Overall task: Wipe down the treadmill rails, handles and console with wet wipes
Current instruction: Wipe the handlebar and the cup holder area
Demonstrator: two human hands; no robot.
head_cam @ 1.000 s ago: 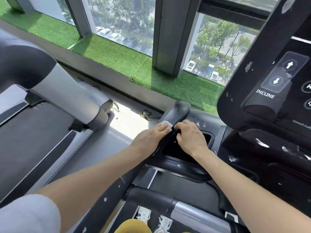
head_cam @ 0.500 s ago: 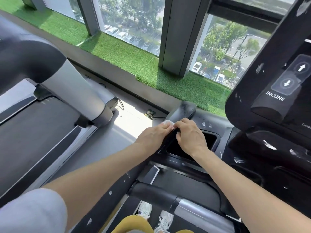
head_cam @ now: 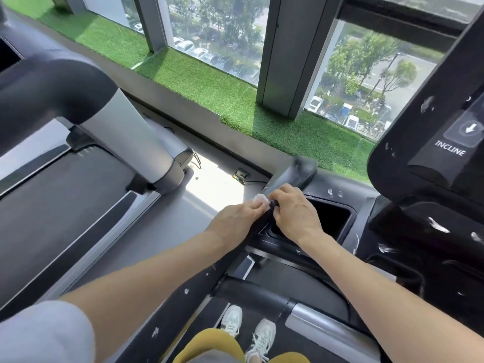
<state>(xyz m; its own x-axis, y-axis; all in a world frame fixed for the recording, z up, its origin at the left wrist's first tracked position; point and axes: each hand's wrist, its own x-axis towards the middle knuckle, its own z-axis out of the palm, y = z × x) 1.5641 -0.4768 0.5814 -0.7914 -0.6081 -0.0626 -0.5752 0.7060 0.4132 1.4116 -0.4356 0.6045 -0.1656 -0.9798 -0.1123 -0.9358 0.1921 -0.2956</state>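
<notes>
A black treadmill handle (head_cam: 294, 172) rises forward from the left side rail (head_cam: 183, 305). My left hand (head_cam: 235, 217) presses a small white wet wipe (head_cam: 260, 198) against the handle's left side, fingers curled over it. My right hand (head_cam: 294, 214) grips the same handle from the right, knuckles up, fingers curled round it. Both hands meet just below the handle's rounded tip. The black console (head_cam: 434, 142) with an INCLINE arrow button stands at the right, speckled with white marks.
A black cup well (head_cam: 332, 214) sits right of my hands. The front crossbar (head_cam: 309, 313) lies below, my white shoes (head_cam: 248, 334) beneath it. A neighbouring treadmill (head_cam: 78, 153) fills the left. Green turf (head_cam: 209, 82) and windows run along the back.
Both hands have slid a little up the handle toward its tip, the wipe moving with the left hand. The camera has shifted left, so the console sits further right.
</notes>
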